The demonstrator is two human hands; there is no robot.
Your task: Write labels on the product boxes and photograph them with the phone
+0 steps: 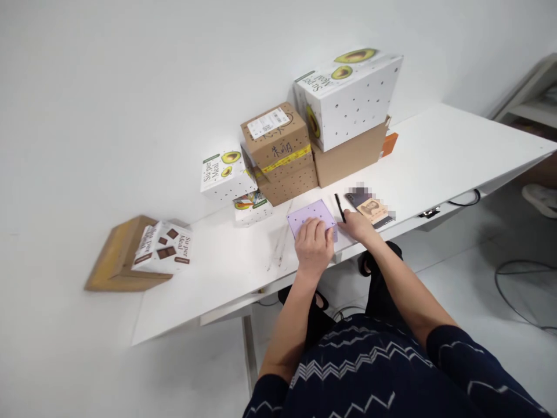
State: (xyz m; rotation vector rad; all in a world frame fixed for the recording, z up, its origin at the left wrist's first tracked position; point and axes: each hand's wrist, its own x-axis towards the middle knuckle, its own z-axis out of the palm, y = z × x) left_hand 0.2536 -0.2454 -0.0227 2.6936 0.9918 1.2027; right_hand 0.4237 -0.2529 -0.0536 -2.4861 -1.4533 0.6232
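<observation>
A small light-purple box (312,211) with dark dots lies near the table's front edge. My left hand (314,244) is on its near side, with bent fingers over the top. At the box's right side, my right hand (357,225) has its fingers closed around a black pen (339,206), which points up and away. Its fingertips are close to the box's right edge; whether they touch it I cannot tell. Just beyond the right hand lies a dark phone (350,198) with a banknote-like picture (373,209) on it, partly pixelated.
The white table (209,267) runs along a wall. Behind the purple box stand stacked brown cartons (287,181) and a large white avocado-print box (357,104). Smaller avocado-print boxes (228,174) stand left of them. A chocolate-print box (163,249) is at the far left end.
</observation>
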